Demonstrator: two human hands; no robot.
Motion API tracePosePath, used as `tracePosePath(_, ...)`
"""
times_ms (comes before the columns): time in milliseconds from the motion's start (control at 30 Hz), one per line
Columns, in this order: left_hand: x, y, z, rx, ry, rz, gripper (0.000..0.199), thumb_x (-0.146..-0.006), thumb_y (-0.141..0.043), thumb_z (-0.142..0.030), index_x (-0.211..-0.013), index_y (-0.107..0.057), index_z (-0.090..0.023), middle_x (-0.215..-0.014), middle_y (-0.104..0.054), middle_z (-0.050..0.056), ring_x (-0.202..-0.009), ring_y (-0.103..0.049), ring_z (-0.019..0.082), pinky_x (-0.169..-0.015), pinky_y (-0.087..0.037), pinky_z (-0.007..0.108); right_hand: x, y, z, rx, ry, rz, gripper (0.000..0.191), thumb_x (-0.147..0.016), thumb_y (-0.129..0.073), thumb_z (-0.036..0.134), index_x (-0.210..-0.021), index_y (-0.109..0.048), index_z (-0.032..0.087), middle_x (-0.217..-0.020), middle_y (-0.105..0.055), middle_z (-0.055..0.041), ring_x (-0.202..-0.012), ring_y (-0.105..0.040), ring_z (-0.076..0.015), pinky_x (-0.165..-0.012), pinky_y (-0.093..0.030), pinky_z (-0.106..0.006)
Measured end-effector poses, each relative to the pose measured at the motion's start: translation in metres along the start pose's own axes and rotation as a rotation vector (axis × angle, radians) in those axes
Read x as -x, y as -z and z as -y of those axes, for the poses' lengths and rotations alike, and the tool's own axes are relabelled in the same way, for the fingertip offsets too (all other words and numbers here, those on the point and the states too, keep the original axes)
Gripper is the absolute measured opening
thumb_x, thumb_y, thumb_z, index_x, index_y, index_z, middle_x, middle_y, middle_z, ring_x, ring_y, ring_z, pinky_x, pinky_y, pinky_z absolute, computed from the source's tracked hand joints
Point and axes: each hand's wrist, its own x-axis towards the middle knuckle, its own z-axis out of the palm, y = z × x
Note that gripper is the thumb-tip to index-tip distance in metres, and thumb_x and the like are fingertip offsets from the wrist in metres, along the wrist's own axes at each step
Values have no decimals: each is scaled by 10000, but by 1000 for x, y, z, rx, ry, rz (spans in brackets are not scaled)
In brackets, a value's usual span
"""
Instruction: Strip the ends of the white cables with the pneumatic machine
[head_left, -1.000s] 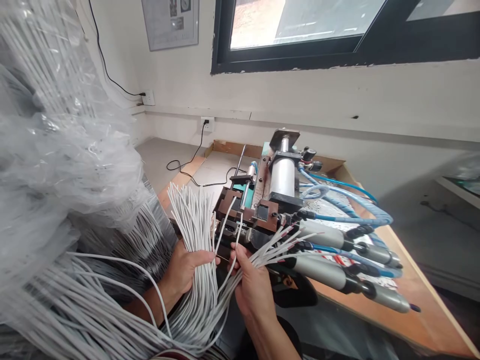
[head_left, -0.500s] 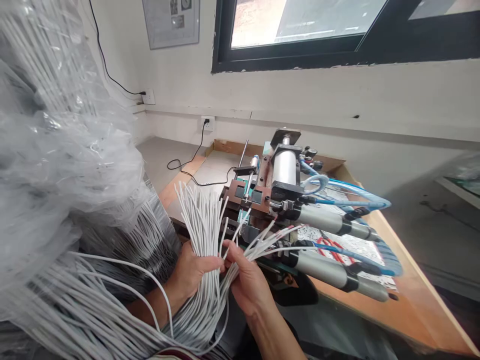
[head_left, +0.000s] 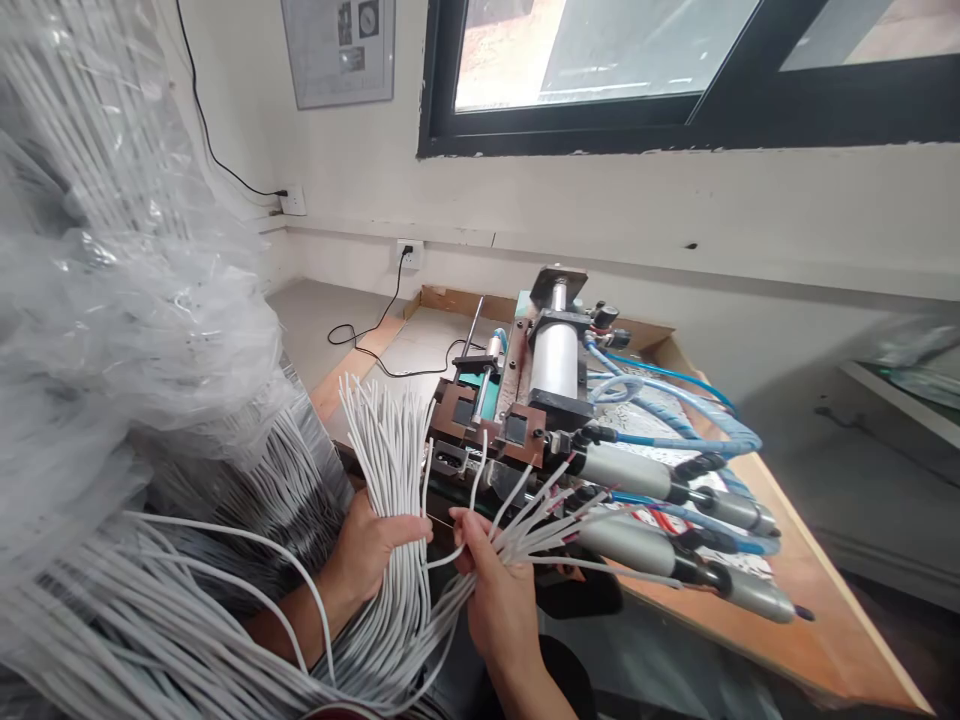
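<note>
My left hand [head_left: 373, 548] is closed around a thick upright bundle of white cables [head_left: 390, 460], its thumb lying across the front. My right hand [head_left: 504, 605] grips a smaller fan of white cables [head_left: 531, 530] that spreads to the right; several ends show reddish tips. Thumb and index finger of that hand pinch one white cable [head_left: 478, 480] standing up between the two bundles. Just beyond the hands is a pneumatic machine [head_left: 556, 365] with brown jaw plates [head_left: 519, 432] and silver cylinders. The lower cables run down and left past my left forearm.
On the left, a tall mass of cables in clear plastic wrap [head_left: 172, 300] rises beside my arm. The machine sits on a wooden-edged table [head_left: 814, 610] with blue air hoses [head_left: 720, 430]. A black power cord [head_left: 390, 375] crosses the table's back left to a wall socket [head_left: 409, 254].
My right hand has moved slightly away from my left, drawing a single cable out from the bundle. The machine's brown jaw plates now stand farther apart. The view has shifted a little.
</note>
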Motion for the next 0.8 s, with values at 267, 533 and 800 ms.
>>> tracePosePath(267, 1, -1, -4, 36, 18, -8, 220, -502, -672, -73, -708, -627, -134, -541, -602, -30, -491, -546, 119, -526, -464, 252, -10, -8, 1, -32, -23, -6, 244, -642, -688, 387, -687, -692, 146, -517, -474, 34, -480, -358, -82, -454, -275, -218)
tracePosePath(533, 3, -3, -10, 46, 22, 4, 281, -527, -661, -57, -796, -641, -139, -540, -611, -33, -486, -552, 118, -506, -457, 234, -15, -17, 10, -160, -107, -37, 195, -573, -727, 325, -569, -672, 138, -434, -419, 52, -419, -318, -61, -404, -241, -206)
tracePosePath(800, 3, 0, -7, 42, 51, -54, 184, -489, -688, -90, -647, -611, -144, -523, -605, -31, -473, -559, 130, -498, -468, 251, -17, -15, 8, -111, -120, 2, 230, -581, -718, 352, -609, -676, 127, -435, -420, 52, -418, -319, -71, -416, -230, -220)
